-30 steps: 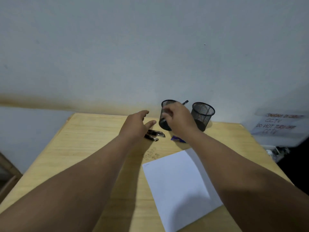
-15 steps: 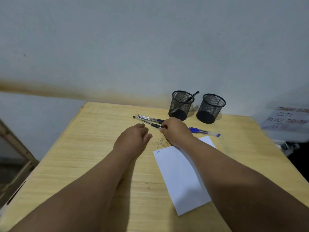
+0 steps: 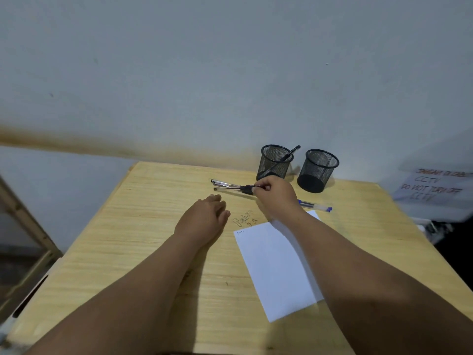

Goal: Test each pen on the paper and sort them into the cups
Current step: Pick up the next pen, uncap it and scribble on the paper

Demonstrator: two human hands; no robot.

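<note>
Our right hand (image 3: 277, 198) pinches a clear black-gripped pen (image 3: 236, 187) near the left black mesh cup (image 3: 273, 162); our left hand (image 3: 204, 219) rests flat, fingers relaxed, holding nothing.

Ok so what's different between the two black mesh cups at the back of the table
The left cup has a black pen leaning out over its rim; the right cup shows no pen inside. The left cup stands just behind the right hand, while the right cup stands apart from both hands, nearer the table's right side. Both are upright, black wire mesh and look alike in size.
</note>
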